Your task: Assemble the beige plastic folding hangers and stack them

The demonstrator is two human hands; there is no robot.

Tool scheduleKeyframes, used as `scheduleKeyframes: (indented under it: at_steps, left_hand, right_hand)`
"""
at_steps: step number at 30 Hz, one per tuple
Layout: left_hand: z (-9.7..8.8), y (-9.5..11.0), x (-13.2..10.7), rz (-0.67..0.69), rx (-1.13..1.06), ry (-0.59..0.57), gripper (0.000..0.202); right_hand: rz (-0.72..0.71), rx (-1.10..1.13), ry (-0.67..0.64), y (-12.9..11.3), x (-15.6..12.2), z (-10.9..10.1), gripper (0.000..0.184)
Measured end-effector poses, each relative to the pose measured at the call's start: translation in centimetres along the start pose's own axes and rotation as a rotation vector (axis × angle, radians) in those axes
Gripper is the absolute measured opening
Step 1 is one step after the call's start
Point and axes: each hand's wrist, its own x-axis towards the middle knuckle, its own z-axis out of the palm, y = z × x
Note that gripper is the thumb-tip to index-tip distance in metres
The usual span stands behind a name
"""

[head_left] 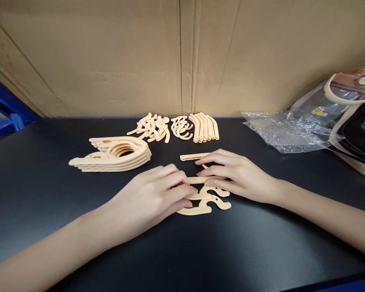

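Cream plastic folding-hanger parts lie on the dark table between my hands. My left hand (158, 192) curls its fingers over the left ends of the lower hanger arms (197, 211), partly covering them. From the other side, my right hand (240, 172) has its thumb and index finger around another hanger arm (196, 180). Two short curved pieces with small holes (220, 200) stick out below its thumb. A straight hanger arm (191, 157) shows beyond the right fingertips. Where the pieces meet is hidden under the fingers.
A stack of folded hangers (134, 160) sits at left. At the back lie a pile of curved pieces (152, 127), thin hooks (181, 127) and a row of hanger arms (205, 127). Clear plastic wrap (280, 132) and a strapped bottle (340, 97) occupy the right, before a cardboard wall (124, 52).
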Motion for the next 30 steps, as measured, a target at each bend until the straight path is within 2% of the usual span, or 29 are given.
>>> scheduleKeyframes:
  at_steps: [6, 10, 20, 25, 27, 30]
  left_hand:
    - [-0.5, 0.3, 0.2, -0.032, 0.011, -0.036, 0.021]
    - [-0.8, 0.2, 0.2, -0.071, -0.012, 0.002, 0.022]
    - [-0.7, -0.2, -0.1, -0.204, 0.036, 0.072, 0.012]
    - [-0.9, -0.1, -0.3, -0.275, 0.014, 0.116, 0.009]
    - [-0.9, 0.1, -0.2, -0.264, 0.036, 0.109, 0.009]
    - [-0.8, 0.7, 0.2, -0.165, 0.138, 0.110, 0.012]
  right_hand:
    - [0.012, 0.033, 0.006, -0.2, 0.0, -0.1, 0.023]
    - [0.001, 0.046, 0.035, -0.3, 0.1, -0.1, 0.024]
    - [-0.056, 0.075, 0.217, -0.8, 0.1, -0.5, 0.022]
    - [-0.071, -0.017, 0.294, -1.2, 0.1, -0.4, 0.011]
    - [-0.047, -0.026, 0.308, -1.6, 0.1, -0.3, 0.012]
    - [0.017, 0.008, 0.299, -2.3, 0.3, -0.2, 0.019]
